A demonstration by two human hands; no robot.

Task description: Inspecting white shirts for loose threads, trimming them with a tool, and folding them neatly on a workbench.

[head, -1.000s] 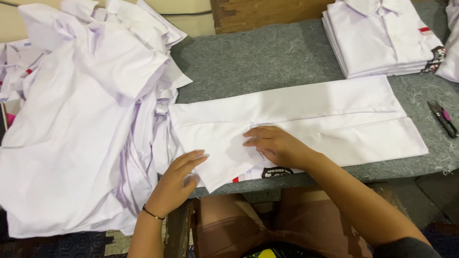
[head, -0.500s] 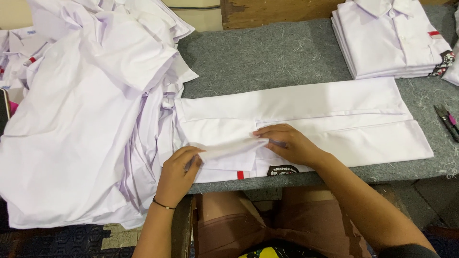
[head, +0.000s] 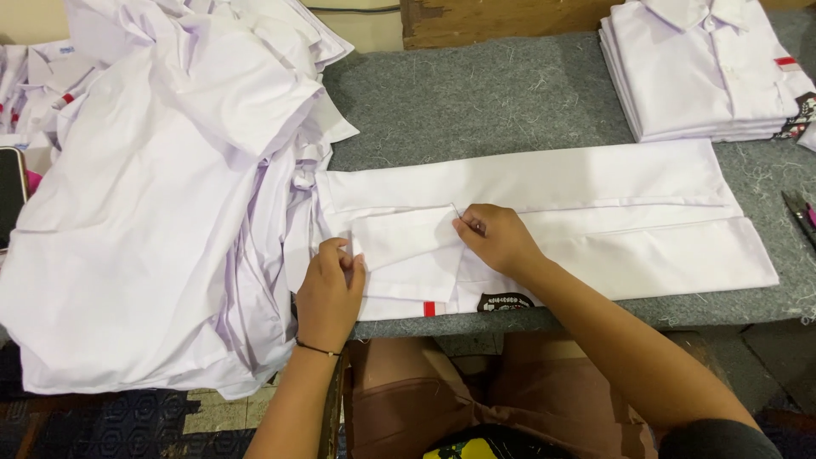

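Note:
A white shirt (head: 595,204) lies flat and folded lengthwise on the grey felt table (head: 476,102). Its short sleeve (head: 406,242) is folded over onto the body. My left hand (head: 330,293) pinches the sleeve's left edge. My right hand (head: 497,240) pinches the sleeve's upper right corner. A small red tab (head: 429,308) and a dark round badge (head: 503,302) show at the shirt's near edge.
A big loose heap of white shirts (head: 161,187) covers the table's left side. A neat stack of folded white shirts (head: 705,68) sits at the back right. A phone (head: 10,195) lies at the far left, scissors (head: 799,212) at the right edge.
Both hands have lifted the sleeve and folded it up over the shirt body. The left hand went from flat and open to pinching the sleeve edge.

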